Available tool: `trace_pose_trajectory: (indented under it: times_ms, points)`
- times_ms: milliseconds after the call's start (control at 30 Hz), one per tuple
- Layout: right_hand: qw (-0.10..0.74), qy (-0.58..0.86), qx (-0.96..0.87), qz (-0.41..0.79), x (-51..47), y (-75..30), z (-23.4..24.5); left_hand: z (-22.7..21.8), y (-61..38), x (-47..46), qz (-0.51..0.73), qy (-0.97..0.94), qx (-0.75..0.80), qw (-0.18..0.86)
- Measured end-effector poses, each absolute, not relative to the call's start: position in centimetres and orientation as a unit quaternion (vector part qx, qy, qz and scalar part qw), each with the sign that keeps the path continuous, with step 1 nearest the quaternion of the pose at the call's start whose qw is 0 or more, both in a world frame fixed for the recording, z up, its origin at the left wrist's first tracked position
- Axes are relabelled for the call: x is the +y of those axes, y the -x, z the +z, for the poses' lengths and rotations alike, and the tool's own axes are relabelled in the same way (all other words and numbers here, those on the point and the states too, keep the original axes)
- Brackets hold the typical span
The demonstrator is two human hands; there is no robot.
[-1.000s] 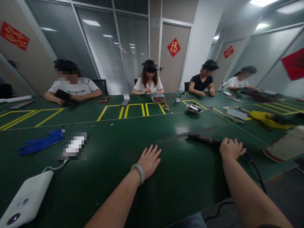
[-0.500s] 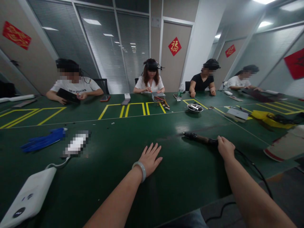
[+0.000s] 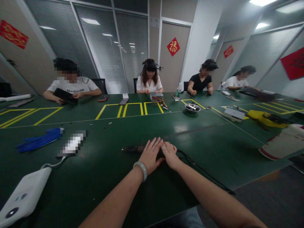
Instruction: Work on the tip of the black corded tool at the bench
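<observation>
Beyond the right grip (image 3: pixel 171 155) and a little to its right, a shiny metal bowl (image 3: pixel 193 112) stands upright on the green surface (image 3: pixel 106 177) with small dark pieces in it, too small to name. Farther beyond both grips, a clear bottle (image 3: pixel 177 94) with a green label stands upright near a co-worker in black. Well to the right of the right grip, a whitish, red-edged object (image 3: pixel 281 144) leans near the edge; whether it is a container cannot be told.

The right grip is closed round the rear end of a dark corded tool (image 3: pixel 131 148), which lies across in front of both grips with its tip pointing left. The left grip (image 3: pixel 150 160) is unclenched, its fingers extended together and laid over the tool's middle, fingertips just beside the right knuckles. Both forearms slant inward from the near side, and a pale bracelet (image 3: pixel 141 170) circles the left wrist.

The two grips hide the tool's middle and rear; its black cord (image 3: pixel 204 169) trails rightward from behind the right grip. Left of the left grip, a phone (image 3: pixel 73 144) is blurred out beside a blue glove (image 3: pixel 40 140), and the white power bank (image 3: pixel 26 196) nearer is cut off by the frame.
</observation>
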State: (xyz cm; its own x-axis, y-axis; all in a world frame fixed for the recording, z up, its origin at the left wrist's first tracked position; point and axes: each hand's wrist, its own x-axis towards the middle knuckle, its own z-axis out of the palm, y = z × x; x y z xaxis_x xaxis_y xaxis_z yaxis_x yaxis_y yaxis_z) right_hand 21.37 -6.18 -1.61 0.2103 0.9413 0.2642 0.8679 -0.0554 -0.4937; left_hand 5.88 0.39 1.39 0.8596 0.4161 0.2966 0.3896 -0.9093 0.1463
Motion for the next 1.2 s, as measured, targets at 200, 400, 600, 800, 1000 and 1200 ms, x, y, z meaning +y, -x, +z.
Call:
trace_pose_trajectory:
  times_ms: [200, 400, 600, 800, 1000, 1200]
  points:
    - [0.402, 0.658, -0.615, 0.167, -5.4, -16.7, 0.3, 1.7, -3.7, 1.6, 0.168, -0.937, 0.301, 0.05]
    - [0.322, 0.718, -0.616, -0.027, -10.3, -19.9, 1.5, 2.0, -4.9, 0.7, 0.176, -0.95, 0.252, 0.062]
    - [0.191, 0.702, -0.686, -0.002, -12.2, -23.6, 1.4, 2.4, -5.6, 0.6, 0.167, -0.949, 0.25, 0.093]
    - [0.182, 0.636, -0.748, 0.048, -10.1, -27.7, 2.3, 3.4, -4.1, 0.7, 0.15, -0.963, 0.189, 0.116]
    - [0.197, 0.675, -0.709, 0.058, -9.7, -27.6, 2.5, 3.8, -3.7, 0.2, 0.155, -0.964, 0.187, 0.108]
    - [0.158, 0.697, -0.698, 0.048, -12.1, -25.8, 3.5, 3.6, -3.7, 0.0, 0.17, -0.96, 0.19, 0.113]
